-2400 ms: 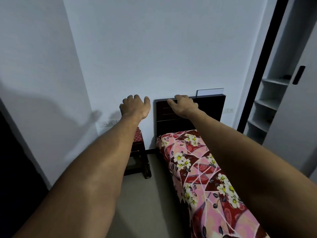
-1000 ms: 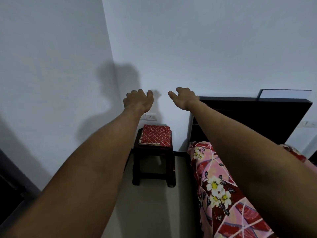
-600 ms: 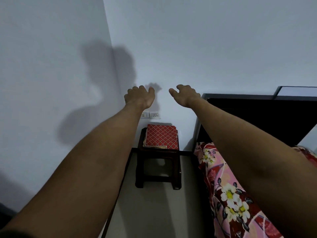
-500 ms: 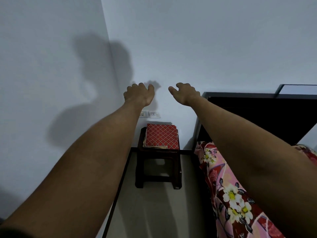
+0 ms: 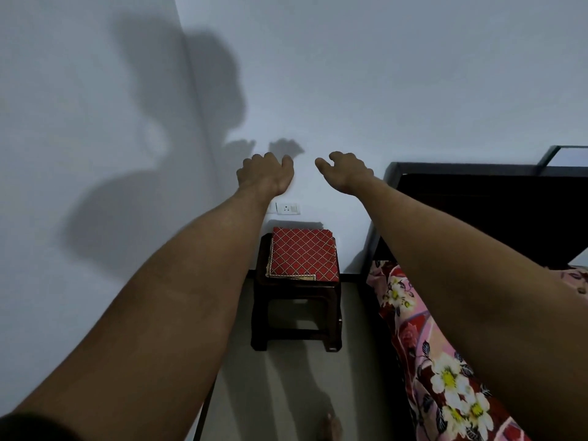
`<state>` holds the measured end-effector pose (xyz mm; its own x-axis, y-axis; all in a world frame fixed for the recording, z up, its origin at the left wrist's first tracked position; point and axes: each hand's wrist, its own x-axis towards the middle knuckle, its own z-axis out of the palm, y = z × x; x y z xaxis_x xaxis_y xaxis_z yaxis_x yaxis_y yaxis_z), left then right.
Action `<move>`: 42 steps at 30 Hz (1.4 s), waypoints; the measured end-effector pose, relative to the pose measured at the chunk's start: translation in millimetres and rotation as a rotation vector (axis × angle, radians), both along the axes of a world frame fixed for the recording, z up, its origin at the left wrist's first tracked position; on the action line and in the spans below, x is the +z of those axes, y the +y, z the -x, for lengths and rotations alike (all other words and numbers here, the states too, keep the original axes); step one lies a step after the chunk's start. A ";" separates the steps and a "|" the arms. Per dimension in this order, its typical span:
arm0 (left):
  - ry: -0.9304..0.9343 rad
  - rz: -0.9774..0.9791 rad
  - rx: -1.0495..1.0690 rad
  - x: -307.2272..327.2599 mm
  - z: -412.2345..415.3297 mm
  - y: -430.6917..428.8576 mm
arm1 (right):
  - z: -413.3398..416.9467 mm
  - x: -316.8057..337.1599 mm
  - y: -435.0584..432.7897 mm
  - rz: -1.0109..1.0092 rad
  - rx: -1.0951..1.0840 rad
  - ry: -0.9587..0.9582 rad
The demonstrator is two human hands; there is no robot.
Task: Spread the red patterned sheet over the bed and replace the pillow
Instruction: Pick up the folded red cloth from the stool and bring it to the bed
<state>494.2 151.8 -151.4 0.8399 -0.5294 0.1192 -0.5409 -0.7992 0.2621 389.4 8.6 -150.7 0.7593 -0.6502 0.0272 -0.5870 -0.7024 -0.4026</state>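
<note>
Stool (image 5: 296, 290) looms nearer, red patterned sheet (image 5: 302, 257) folded atop, beside bed (image 5: 410, 332).

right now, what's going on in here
A person stands beside the bed with both bare arms stretched toward the wall. The left grip and right grip are bare hands, loosely curled and holding nothing. The red patterned sheet lies folded on a dark stool next to the bed, not yet spread. The bed wears a pink floral cover. No pillow is in view.
</note>
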 end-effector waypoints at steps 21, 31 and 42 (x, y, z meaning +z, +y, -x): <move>0.127 -0.121 0.048 -57.1 -127.7 -140.0 | -144.0 -63.0 -137.3 -0.078 0.060 0.102; 0.176 -0.168 0.016 -81.9 -174.1 -176.0 | -197.9 -94.1 -165.2 -0.131 0.057 0.133; 0.246 -0.197 -0.055 -135.0 -236.4 -200.4 | -246.5 -151.1 -178.7 -0.196 -0.035 0.198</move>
